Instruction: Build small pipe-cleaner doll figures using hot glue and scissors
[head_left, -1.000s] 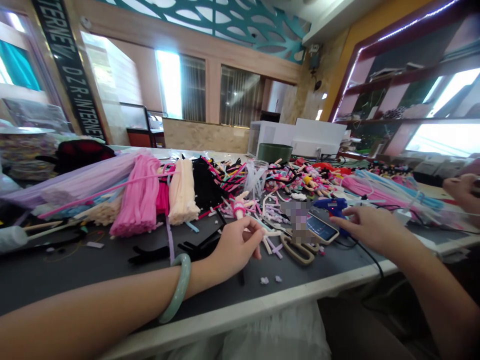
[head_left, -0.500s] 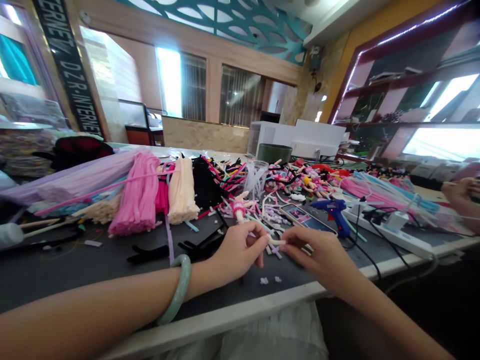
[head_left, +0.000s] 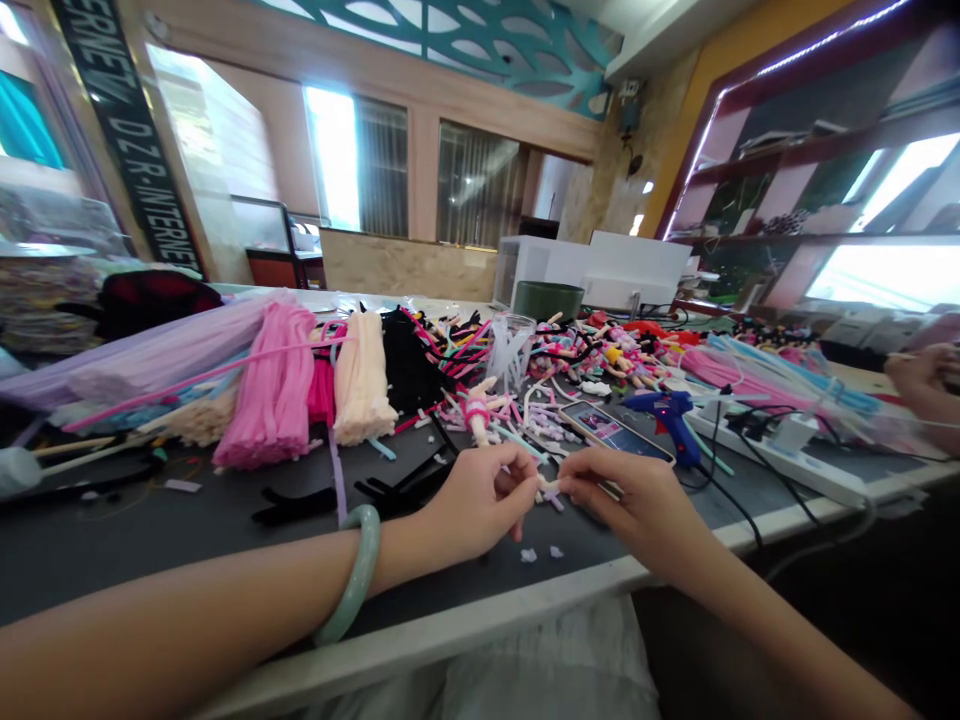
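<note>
My left hand (head_left: 480,495), with a pale green bangle (head_left: 358,573) on its wrist, pinches a small cream doll part (head_left: 548,485) from the left. My right hand (head_left: 622,492) holds the same piece from the right, so the fingertips of both hands nearly meet around it. Just beyond my left hand lies a small doll (head_left: 477,414) with a pink band around its middle. A smartphone (head_left: 611,431) lies beyond my right hand, and a blue glue gun (head_left: 670,415) stands to its right.
Bundles of pink, cream and black strips (head_left: 274,388) lie along the dark table, with a heap of doll parts (head_left: 585,365) behind. A clear jar (head_left: 511,350), a white power strip (head_left: 780,455) and a co-worker's hand (head_left: 922,382) are nearby. Tiny lilac pieces (head_left: 529,555) lie near the table's white front edge (head_left: 450,630).
My right hand has moved left from beside the glue gun and taken the cream piece along with my left hand. The phone and the power strip now show more fully.
</note>
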